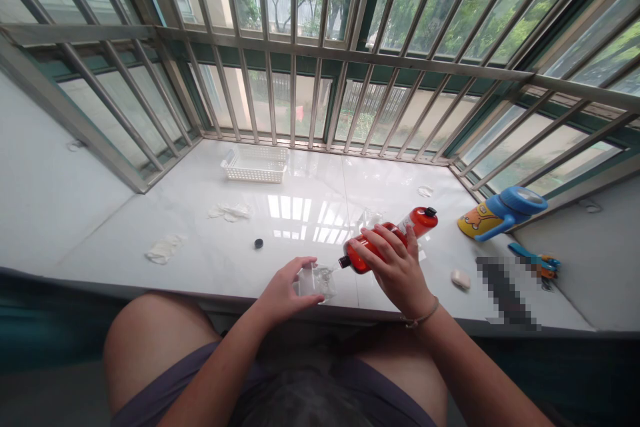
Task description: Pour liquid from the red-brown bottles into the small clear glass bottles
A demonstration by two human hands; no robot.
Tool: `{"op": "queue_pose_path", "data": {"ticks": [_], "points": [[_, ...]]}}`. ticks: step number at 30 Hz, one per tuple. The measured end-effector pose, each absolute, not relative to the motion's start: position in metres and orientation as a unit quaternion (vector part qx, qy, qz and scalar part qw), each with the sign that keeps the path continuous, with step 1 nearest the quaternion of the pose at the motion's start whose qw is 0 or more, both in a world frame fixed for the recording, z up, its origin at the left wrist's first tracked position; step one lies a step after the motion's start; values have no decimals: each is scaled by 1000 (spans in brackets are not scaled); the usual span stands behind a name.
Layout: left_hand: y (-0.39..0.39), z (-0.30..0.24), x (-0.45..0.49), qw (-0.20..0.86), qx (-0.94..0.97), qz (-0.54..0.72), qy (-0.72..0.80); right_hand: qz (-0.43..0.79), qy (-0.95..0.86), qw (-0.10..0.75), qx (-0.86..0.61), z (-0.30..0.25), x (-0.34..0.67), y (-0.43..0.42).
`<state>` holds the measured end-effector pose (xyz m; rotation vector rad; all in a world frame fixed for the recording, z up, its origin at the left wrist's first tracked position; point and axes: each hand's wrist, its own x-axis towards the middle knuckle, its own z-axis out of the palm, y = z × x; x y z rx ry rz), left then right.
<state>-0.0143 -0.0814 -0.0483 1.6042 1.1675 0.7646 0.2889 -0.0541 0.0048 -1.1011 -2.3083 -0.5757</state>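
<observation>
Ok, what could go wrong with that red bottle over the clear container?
The red bottle, tipped nozzle-down in the right hand, might drip onto the glossy sill. The clear container, loosely cupped in the left hand near the sill's edge, could slip. The small black cap could get knocked away.

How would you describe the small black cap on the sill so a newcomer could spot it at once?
Start at the barred window and come down to the white sill. Just beyond the left hand lies a small round black cap, darker and far smaller than the crumpled white scraps nearby.
</observation>
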Motion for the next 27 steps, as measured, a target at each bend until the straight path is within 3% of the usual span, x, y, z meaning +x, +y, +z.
{"op": "queue_pose_path", "data": {"ticks": [27], "points": [[-85,-38,-11,468,648,325,506,-231,-853,252,-394,13,290,-50]]}}
